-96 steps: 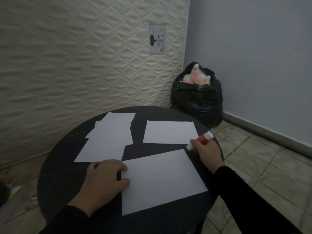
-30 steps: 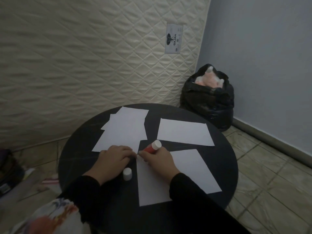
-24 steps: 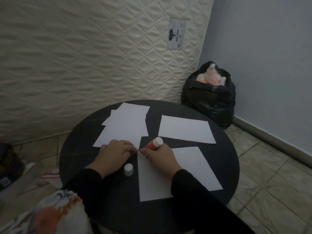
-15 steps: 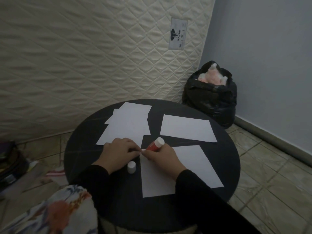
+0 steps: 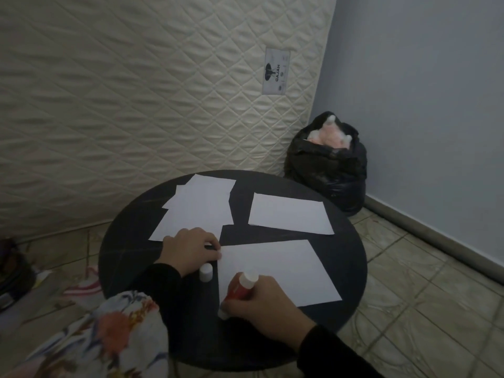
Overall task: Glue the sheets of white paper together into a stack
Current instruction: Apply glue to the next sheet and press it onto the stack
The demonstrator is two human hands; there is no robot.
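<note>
A round black table [image 5: 346, 271] carries white paper sheets. The nearest sheet [image 5: 278, 271] lies in front of me. My right hand [image 5: 261, 309] grips a red glue stick [image 5: 240, 290], its tip down on that sheet's near left corner. My left hand [image 5: 191, 251] presses the sheet's far left corner with its fingertips. The glue stick's white cap [image 5: 205, 272] stands on the table just beside my left hand. A loose pile of sheets [image 5: 199, 211] lies at the far left, and a single sheet [image 5: 289, 214] at the far right.
A quilted mattress [image 5: 136, 105] leans against the wall behind the table. A full black rubbish bag [image 5: 327, 165] sits on the tiled floor in the corner. Flowered fabric [image 5: 109, 336] lies at the lower left.
My right hand has drawn the glue stick down the sheet's left edge, from the far corner to the near one. The left hand stays on the far corner. The cap has not moved.
</note>
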